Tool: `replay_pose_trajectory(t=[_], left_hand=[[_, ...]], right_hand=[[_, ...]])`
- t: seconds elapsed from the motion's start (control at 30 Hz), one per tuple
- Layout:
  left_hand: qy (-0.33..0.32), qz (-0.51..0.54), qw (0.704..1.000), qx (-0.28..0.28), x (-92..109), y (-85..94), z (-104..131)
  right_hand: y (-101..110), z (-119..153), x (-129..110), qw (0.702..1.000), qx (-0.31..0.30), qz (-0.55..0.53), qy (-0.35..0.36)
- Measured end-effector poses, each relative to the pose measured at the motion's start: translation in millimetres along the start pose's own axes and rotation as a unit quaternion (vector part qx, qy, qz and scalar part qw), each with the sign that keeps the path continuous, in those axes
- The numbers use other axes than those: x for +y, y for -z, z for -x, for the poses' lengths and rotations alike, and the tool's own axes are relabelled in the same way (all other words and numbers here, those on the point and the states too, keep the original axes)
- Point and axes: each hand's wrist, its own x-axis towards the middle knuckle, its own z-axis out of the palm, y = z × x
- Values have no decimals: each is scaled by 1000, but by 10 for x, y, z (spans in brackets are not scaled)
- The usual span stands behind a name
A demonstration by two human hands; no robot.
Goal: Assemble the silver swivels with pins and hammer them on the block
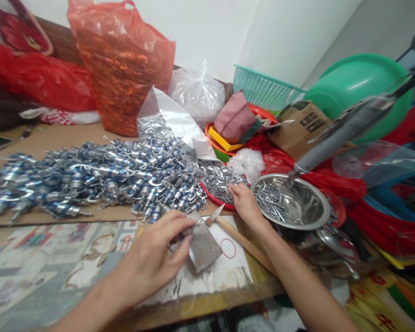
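Observation:
My left hand (pixel 159 244) is curled closed around a small dark metal part, mostly hidden by the fingers, beside a grey metal block (pixel 205 249). My right hand (pixel 245 203) reaches over a red tray (pixel 221 203) heaped with small silver metal pieces (pixel 216 177). Its thumb and fingertips are pinched together at the edge of that heap; what they grip is too small to make out. Between the hands lie a pointed metal blade (pixel 216 213) and a hammer-like wooden handle (pixel 244 240), partly covered by my right forearm.
A large pile of silver-and-blue hooked metal fittings (pixel 114 175) spreads over cardboard at the left. Right of my hand stands a steel bowl (pixel 307 214) with nails or pins (pixel 271 203), a grey tool (pixel 342 133) slanting above it. Bags, a basket (pixel 266 87) and a green basin (pixel 363 92) line the back.

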Motion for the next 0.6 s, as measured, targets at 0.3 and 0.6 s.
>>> replay_pose_trajectory(t=[0.3, 0.6], left_hand=[[158, 204, 966, 5, -120, -281, 142], [117, 158, 979, -44, -17, -227, 172]], right_hand=[[164, 732, -789, 935, -37, -348, 52], [211, 747, -1022, 947, -101, -255, 166]])
